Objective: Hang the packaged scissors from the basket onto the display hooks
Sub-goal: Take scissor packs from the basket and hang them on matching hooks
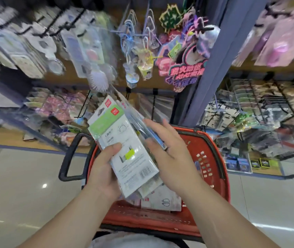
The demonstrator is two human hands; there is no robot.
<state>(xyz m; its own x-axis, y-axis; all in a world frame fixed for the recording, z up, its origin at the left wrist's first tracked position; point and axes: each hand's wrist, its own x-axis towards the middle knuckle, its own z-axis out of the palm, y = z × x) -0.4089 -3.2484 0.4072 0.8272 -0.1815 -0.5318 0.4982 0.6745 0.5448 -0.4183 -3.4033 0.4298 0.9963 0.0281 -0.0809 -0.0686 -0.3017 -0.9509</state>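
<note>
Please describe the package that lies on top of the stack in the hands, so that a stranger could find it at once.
Find the red basket in the lower middle. Just above it the left hand grips a stack of flat packages. The wanted package is the top one, facing the camera: white back, green band, red square logo and a barcode.

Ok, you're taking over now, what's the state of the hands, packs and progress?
Left hand grips a stack of scissors packs, thumb on the front pack.
Right hand is open, straight fingers against the stack's right side.
The stack is above the red basket; loose packs lie inside it.
Done: stack lifted out.
Left: hang these on the display hooks, then the rest. Blur hides whether any hang already.
</note>
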